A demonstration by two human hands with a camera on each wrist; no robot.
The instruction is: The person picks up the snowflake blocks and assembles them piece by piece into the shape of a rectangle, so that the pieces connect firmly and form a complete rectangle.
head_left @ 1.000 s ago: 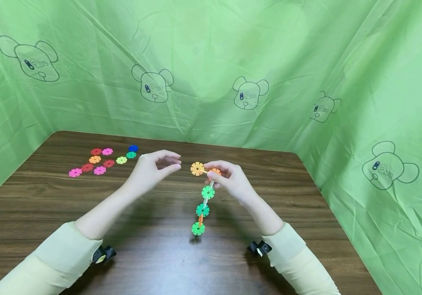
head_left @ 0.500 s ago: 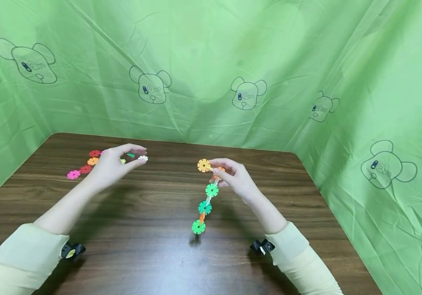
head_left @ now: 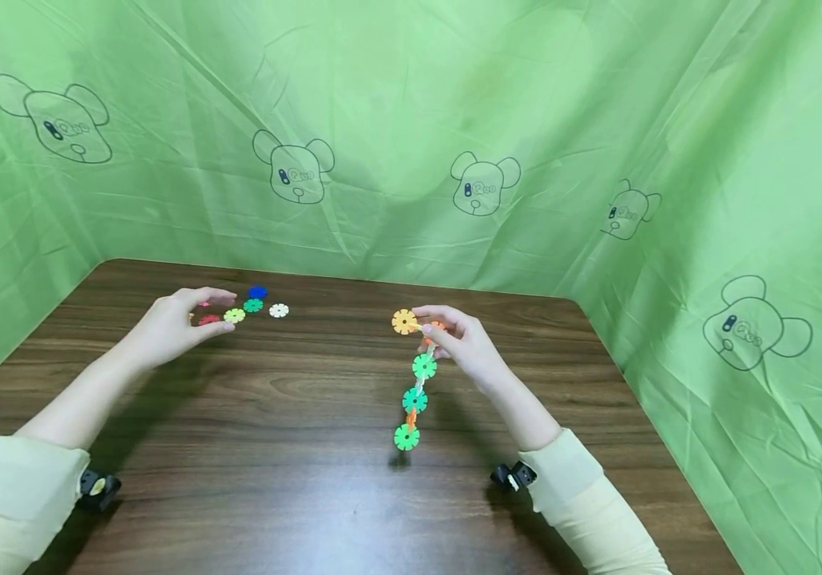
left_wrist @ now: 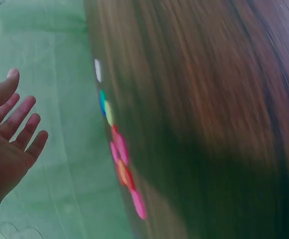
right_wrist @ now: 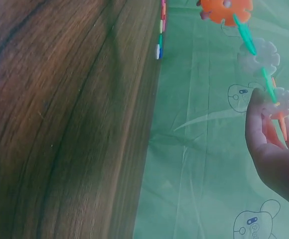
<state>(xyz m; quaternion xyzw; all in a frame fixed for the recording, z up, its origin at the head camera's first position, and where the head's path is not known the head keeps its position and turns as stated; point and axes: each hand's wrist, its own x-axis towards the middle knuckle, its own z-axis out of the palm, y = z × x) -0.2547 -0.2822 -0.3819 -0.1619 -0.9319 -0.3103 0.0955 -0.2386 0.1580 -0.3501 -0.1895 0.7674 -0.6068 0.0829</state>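
My right hand [head_left: 466,345] pinches a chain of notched plastic snowflake discs near its upper end. From it hang a green disc [head_left: 424,366], a teal disc [head_left: 414,400] and a lower green disc [head_left: 407,437], with others edge-on between them. A yellow-orange disc [head_left: 404,322] sticks out left of the fingertips. The right wrist view shows clear discs [right_wrist: 259,57] and an orange disc [right_wrist: 226,9] in the chain. Over loose discs at the far left is my left hand [head_left: 169,326], thumb and fingers apart, holding nothing; the left wrist view shows its fingers [left_wrist: 22,117] spread.
Beside the left hand lie a lime disc [head_left: 234,315], a teal disc [head_left: 253,305], a blue disc [head_left: 258,292] and a white disc [head_left: 279,310]. Red and pink discs are partly hidden behind the hand. Green cloth [head_left: 396,96] encloses the brown table [head_left: 295,447].
My left hand has moved left from near the chain to the loose discs, uncovering the white disc. My right hand has shifted slightly right with the chain.
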